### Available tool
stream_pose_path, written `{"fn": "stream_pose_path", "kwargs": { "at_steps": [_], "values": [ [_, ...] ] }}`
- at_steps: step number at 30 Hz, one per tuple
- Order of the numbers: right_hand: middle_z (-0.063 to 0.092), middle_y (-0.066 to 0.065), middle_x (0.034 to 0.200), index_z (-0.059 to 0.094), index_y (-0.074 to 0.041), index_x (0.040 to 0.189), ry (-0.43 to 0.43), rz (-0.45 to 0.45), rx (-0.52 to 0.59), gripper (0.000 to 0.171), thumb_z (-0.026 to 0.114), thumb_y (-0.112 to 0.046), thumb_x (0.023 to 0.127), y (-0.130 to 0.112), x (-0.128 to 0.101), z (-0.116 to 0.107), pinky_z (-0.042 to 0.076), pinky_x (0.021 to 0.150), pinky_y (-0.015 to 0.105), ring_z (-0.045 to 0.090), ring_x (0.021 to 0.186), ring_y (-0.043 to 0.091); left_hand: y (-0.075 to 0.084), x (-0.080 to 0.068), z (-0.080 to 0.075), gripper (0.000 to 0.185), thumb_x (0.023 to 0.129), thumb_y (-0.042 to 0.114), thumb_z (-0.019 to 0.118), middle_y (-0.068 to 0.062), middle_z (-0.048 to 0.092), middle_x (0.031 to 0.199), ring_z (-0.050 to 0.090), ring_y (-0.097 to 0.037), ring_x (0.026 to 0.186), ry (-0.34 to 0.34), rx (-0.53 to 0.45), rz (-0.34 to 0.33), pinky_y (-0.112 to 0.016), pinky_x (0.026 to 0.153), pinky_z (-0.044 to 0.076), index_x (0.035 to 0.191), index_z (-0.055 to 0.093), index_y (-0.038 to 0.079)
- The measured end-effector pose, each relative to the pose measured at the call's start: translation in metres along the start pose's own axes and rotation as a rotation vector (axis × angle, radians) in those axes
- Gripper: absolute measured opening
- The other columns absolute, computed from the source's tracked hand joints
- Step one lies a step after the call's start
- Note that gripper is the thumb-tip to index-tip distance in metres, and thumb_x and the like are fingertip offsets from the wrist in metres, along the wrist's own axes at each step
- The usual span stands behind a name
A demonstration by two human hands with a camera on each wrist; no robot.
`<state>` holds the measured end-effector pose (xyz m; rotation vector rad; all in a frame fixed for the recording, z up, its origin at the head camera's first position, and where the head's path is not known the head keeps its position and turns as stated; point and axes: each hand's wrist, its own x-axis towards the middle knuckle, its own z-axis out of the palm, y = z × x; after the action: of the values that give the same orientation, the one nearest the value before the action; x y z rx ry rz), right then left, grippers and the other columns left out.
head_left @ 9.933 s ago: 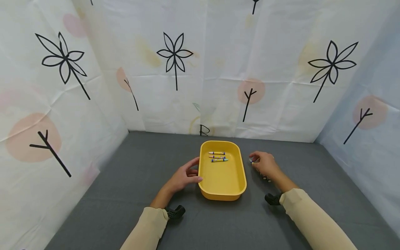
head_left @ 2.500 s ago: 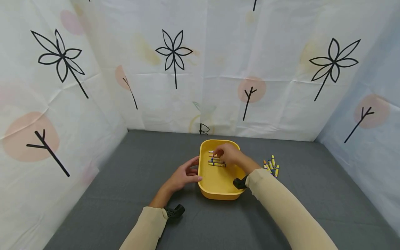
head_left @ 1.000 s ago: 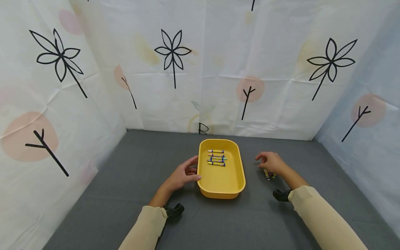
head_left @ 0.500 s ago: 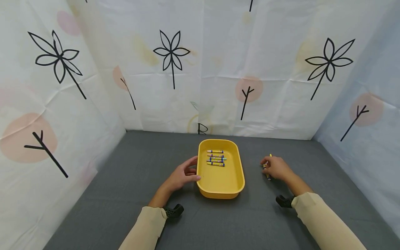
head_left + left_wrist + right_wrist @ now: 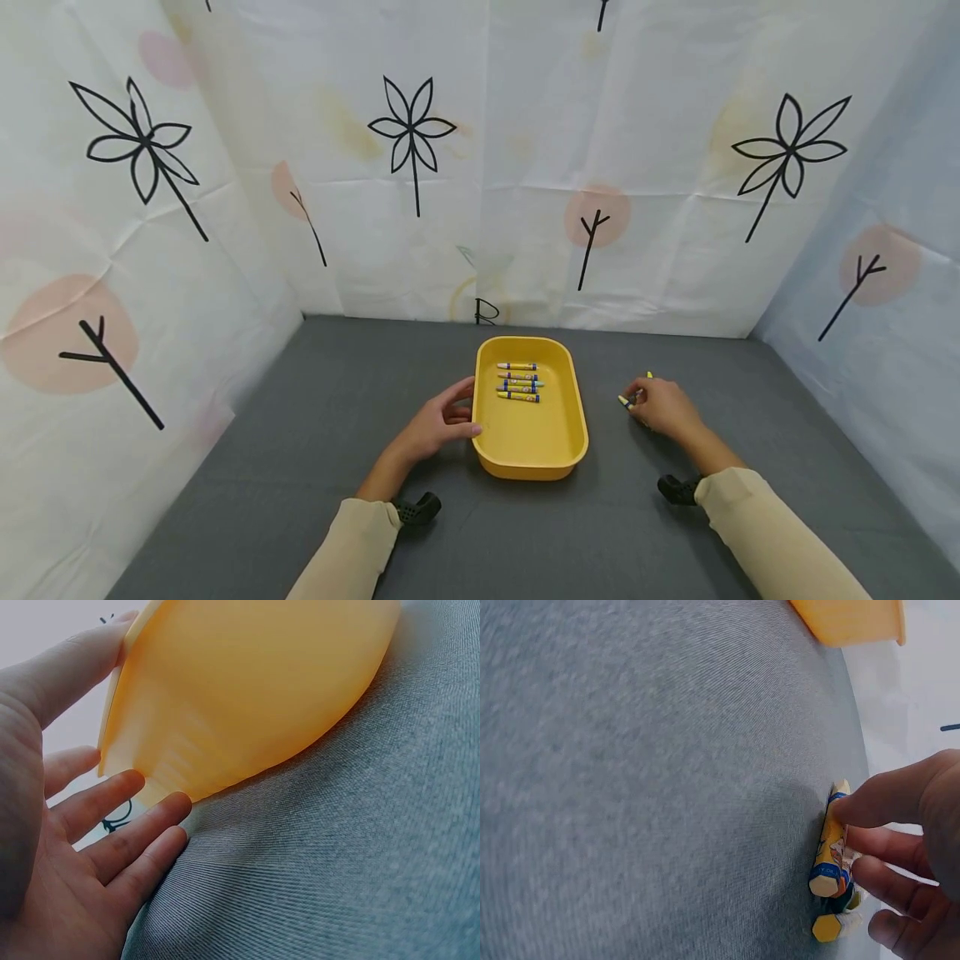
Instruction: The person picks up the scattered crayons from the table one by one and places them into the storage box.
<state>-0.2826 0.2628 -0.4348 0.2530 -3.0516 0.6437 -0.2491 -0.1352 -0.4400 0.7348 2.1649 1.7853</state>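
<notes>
A yellow tray sits on the grey cloth with several crayons lying side by side in its far half. My left hand rests against the tray's left wall, thumb on the rim and fingers nearly straight. To the right of the tray, my right hand pinches a yellow-wrapped crayon low over the cloth. The crayon's tip pokes out toward the tray. More loose crayons lie under that hand, mostly hidden.
Patterned white sheets wall in the grey cloth on the left, back and right. One crayon end shows just beyond my right hand. A corner of the tray appears at the top of the right wrist view.
My right hand left the tray, went right to the loose crayons, and now pinches one whose tip points toward the tray. The left hand has stayed on the tray.
</notes>
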Motion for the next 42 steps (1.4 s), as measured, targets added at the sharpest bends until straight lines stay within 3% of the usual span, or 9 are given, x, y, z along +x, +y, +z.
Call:
{"fn": "stream_pose_path", "kwargs": {
  "at_steps": [6, 11, 15, 22, 31, 42],
  "values": [
    [0.060, 0.003, 0.078, 0.067, 0.002, 0.107, -0.010, -0.013, -0.010, 0.024, 0.069, -0.003, 0.084, -0.003, 0.000, -0.001, 0.046, 0.058, 0.038, 0.054, 0.063, 0.017, 0.001, -0.002, 0.003, 0.078, 0.090, 0.004, 0.068, -0.028, 0.032, 0.150, 0.050, -0.044, 0.122, -0.002, -0.016, 0.008, -0.046, 0.097, 0.046, 0.153, 0.022, -0.001],
    [0.061, 0.004, 0.081, 0.068, 0.000, 0.107, -0.049, 0.003, -0.060, 0.023, 0.070, -0.005, 0.085, -0.012, 0.001, -0.005, 0.047, 0.061, 0.041, 0.055, 0.067, 0.019, -0.022, 0.006, 0.000, 0.081, 0.089, 0.015, 0.072, -0.021, 0.035, 0.151, 0.054, -0.036, 0.121, 0.019, 0.004, 0.024, -0.043, 0.096, 0.047, 0.154, 0.025, 0.006],
    [0.062, 0.007, 0.085, 0.068, 0.000, 0.107, -0.031, -0.003, -0.006, 0.022, 0.068, -0.003, 0.085, -0.010, 0.003, -0.004, 0.048, 0.062, 0.041, 0.057, 0.071, 0.021, -0.031, 0.009, -0.001, 0.080, 0.090, 0.013, 0.071, -0.020, 0.035, 0.151, 0.055, -0.033, 0.121, 0.022, 0.011, 0.019, -0.043, 0.096, 0.047, 0.155, 0.025, 0.009],
    [0.064, 0.010, 0.088, 0.067, 0.003, 0.107, 0.083, -0.057, 0.151, 0.019, 0.065, 0.001, 0.088, -0.016, 0.012, -0.007, 0.050, 0.058, 0.036, 0.058, 0.070, 0.023, -0.025, 0.008, -0.001, 0.078, 0.091, 0.001, 0.066, -0.025, 0.030, 0.152, 0.050, -0.042, 0.124, -0.005, -0.014, 0.016, -0.046, 0.097, 0.045, 0.155, 0.021, 0.005],
    [0.067, 0.010, 0.095, 0.066, -0.002, 0.114, 0.172, -0.125, 0.216, 0.024, 0.068, -0.005, 0.090, -0.038, 0.027, -0.017, 0.053, 0.069, 0.041, 0.062, 0.086, 0.029, 0.003, 0.000, 0.001, 0.077, 0.091, 0.002, 0.066, -0.029, 0.030, 0.150, 0.049, -0.045, 0.124, -0.016, -0.016, 0.010, -0.045, 0.098, 0.045, 0.153, 0.022, -0.001],
    [0.065, 0.010, 0.101, 0.065, -0.005, 0.116, 0.094, -0.192, 0.227, 0.024, 0.066, -0.006, 0.092, -0.093, 0.050, -0.023, 0.052, 0.072, 0.039, 0.061, 0.090, 0.027, 0.003, 0.000, 0.001, 0.076, 0.090, 0.000, 0.065, -0.029, 0.031, 0.150, 0.049, -0.045, 0.124, -0.010, -0.020, 0.005, -0.045, 0.098, 0.045, 0.153, 0.023, 0.000]
  ]
}}
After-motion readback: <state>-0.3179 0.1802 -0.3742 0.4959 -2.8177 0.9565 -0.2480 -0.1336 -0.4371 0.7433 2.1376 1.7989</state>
